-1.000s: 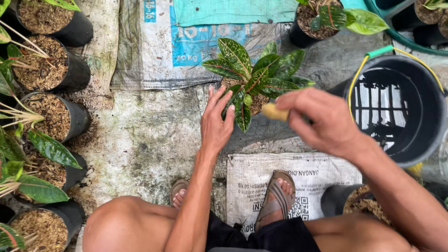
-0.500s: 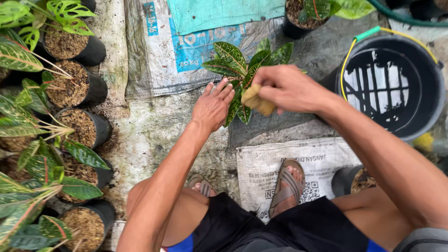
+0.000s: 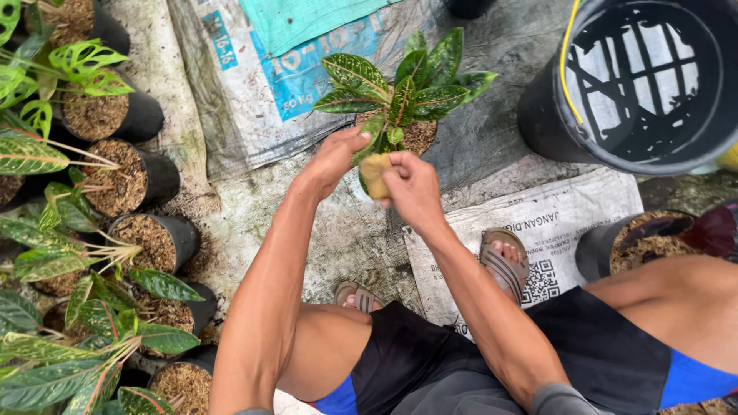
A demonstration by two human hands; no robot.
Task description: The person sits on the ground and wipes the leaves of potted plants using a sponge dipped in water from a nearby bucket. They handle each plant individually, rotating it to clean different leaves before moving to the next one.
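Hiding pot, plant (image 3: 403, 96), sponge (image 3: 374, 173) half-covered

Two hands, the left (image 3: 332, 160) and the right (image 3: 413, 187), are meeting around one yellow sponge (image 3: 374, 172) in front of one potted plant (image 3: 401, 96). One black bucket (image 3: 642, 77) is sitting at two o'clock. Two sandals (image 3: 503, 261) are showing at five o'clock. Six black pots (image 3: 127, 115) of soil are standing at nine o'clock.
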